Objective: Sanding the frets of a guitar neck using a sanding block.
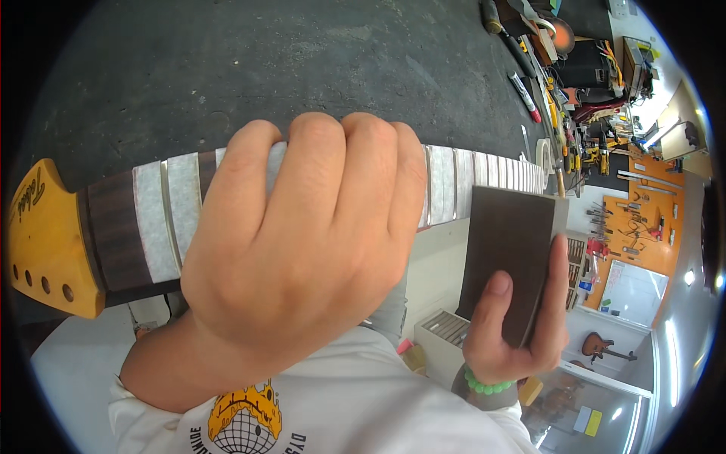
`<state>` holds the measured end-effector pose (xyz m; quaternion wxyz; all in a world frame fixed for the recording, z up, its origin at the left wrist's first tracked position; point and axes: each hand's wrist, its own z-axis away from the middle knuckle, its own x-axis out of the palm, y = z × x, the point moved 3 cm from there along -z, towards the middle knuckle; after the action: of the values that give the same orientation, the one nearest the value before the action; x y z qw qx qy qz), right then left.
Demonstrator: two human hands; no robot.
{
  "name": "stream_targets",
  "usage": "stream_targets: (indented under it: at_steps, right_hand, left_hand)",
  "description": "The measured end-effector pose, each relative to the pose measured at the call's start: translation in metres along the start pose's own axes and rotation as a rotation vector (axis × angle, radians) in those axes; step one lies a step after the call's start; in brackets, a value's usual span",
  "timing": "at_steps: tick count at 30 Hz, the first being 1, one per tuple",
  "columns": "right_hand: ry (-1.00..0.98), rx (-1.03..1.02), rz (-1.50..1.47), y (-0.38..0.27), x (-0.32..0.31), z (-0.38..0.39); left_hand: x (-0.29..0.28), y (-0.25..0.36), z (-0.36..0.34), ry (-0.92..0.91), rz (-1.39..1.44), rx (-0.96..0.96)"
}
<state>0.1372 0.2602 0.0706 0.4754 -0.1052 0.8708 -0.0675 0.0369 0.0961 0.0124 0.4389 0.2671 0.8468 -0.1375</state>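
Observation:
A guitar neck [441, 178] runs across the head view, its yellow headstock [57, 234] at the left. Strips of whitish masking tape [155, 257] cover the fretboard between metal frets, with dark wood bare close to the headstock. My left hand [302, 204] wraps over the neck's middle, knuckles up and fingers curled over the far edge; its thumb is hidden. At the right, my right hand [503, 352] grips a dark rectangular sanding block [507, 250] between thumb and fingers. The block's upper end overlaps the neck's near edge; whether they touch I cannot tell.
Beyond the neck spreads a dark worktop [363, 68]. Along its right side lie a red-and-white marker [525, 97] and many hand tools. Farther right are an orange tool board [650, 219], a drawer unit [442, 327] and a guitar behind glass [601, 346].

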Motion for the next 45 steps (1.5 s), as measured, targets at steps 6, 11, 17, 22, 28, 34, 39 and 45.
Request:
stream_targets:
  at_steps: [6, 11, 17, 22, 28, 34, 39, 45]
  right_hand:
    - [-0.09, 0.077, -0.001, 0.006, 0.035, -0.083]
    - [0.028, 0.023, -0.09, 0.009, 0.015, -0.015]
    - [0.074, 0.029, -0.154, 0.011, 0.021, -0.038]
    - [0.08, -0.01, -0.126, 0.026, 0.033, -0.066]
    - [0.205, 0.087, -0.288, 0.016, 0.01, 0.026]
    - [0.24, -0.05, -0.119, 0.021, 0.027, -0.041]
    - [0.273, -0.094, -0.182, 0.018, 0.031, -0.028]
    - [0.197, -0.053, -0.133, 0.007, 0.02, -0.02]
  left_hand:
    - [-0.003, -0.001, -0.002, 0.007, 0.026, -0.002]
    - [-0.003, 0.001, 0.001, -0.008, -0.038, 0.007]
    - [-0.007, -0.003, 0.0, 0.032, 0.067, -0.019]
    - [-0.01, 0.001, -0.005, 0.015, 0.078, 0.015]
    - [-0.012, 0.003, -0.004, 0.006, 0.04, 0.018]
    - [-0.009, 0.006, -0.01, 0.04, 0.053, 0.049]
    - [-0.012, 0.004, -0.005, 0.031, 0.047, 0.022]
    - [-0.013, 0.005, -0.005, 0.013, 0.037, 0.061]
